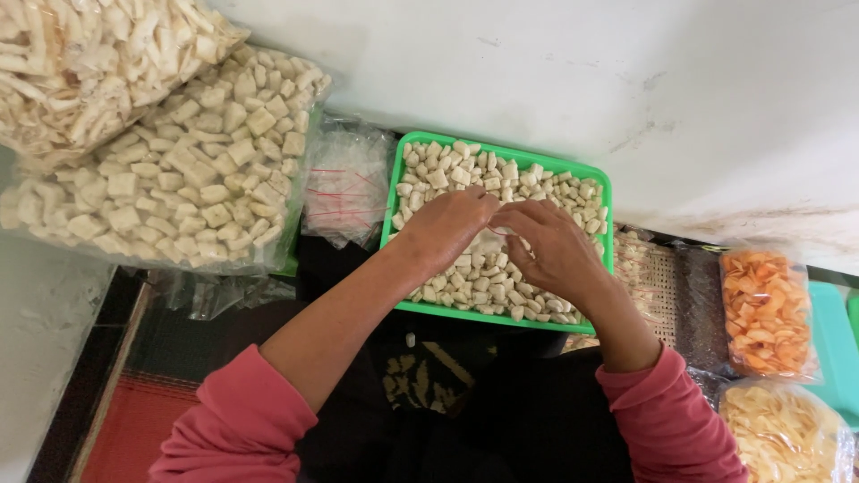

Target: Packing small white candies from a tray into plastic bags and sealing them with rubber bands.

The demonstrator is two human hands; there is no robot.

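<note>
Both hands meet over the green tray (591, 176) of pale cracker cubes (465, 170). Left hand (447, 228) and right hand (550, 246) each pinch, fingertips together, a small clear bag (490, 240) just above the cubes. Stack of empty clear bags (344, 183) left of tray; big bag of cubes (179, 170) beyond; orange chips bag (765, 309) far right.
</note>
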